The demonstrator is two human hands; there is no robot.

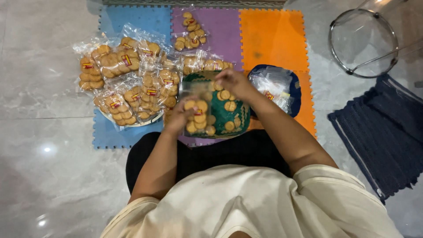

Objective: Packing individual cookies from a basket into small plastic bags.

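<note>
My left hand (pixel 179 117) grips a clear plastic bag of round golden cookies (pixel 197 115) by its side, held upright above a green patterned plate (pixel 235 112). My right hand (pixel 235 82) hovers at the bag's open top with fingers pinched, and whether they hold a cookie is unclear. Loose cookies (pixel 228 105) lie on the green plate under both hands.
Several sealed cookie bags (pixel 128 79) are piled on a tray to the left, and one more filled bag (pixel 190 31) lies on the purple mat. A dark blue bowl with empty bags (pixel 277 86) sits right. A glass stool (pixel 363 42) and dark rug (pixel 383 132) lie further right.
</note>
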